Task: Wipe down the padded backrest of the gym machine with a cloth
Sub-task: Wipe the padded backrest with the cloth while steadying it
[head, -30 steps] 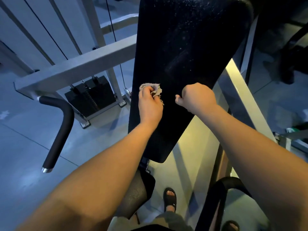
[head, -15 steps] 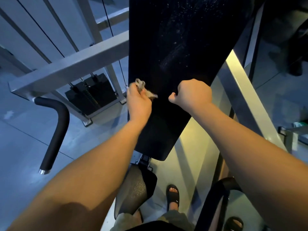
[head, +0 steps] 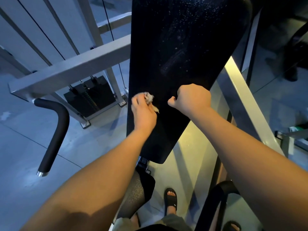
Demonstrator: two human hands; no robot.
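The long black padded backrest (head: 180,52) slopes up and away from me, speckled with pale dust on its upper half. My left hand (head: 144,113) presses a small crumpled grey cloth (head: 150,98) against the pad near its left edge, low down. My right hand (head: 191,97) is a closed fist resting on the pad's lower middle, to the right of the cloth; nothing shows in it.
A grey steel frame beam (head: 70,72) crosses left of the pad, with a black weight stack (head: 90,99) and cables behind it. A black curved handle (head: 55,134) hangs at left, another handle (head: 215,202) at lower right. The black seat (head: 138,192) and my sandalled foot (head: 170,199) lie below.
My left hand slid the cloth left to the pad's edge, then back a little rightward. The right fist stayed on the pad.
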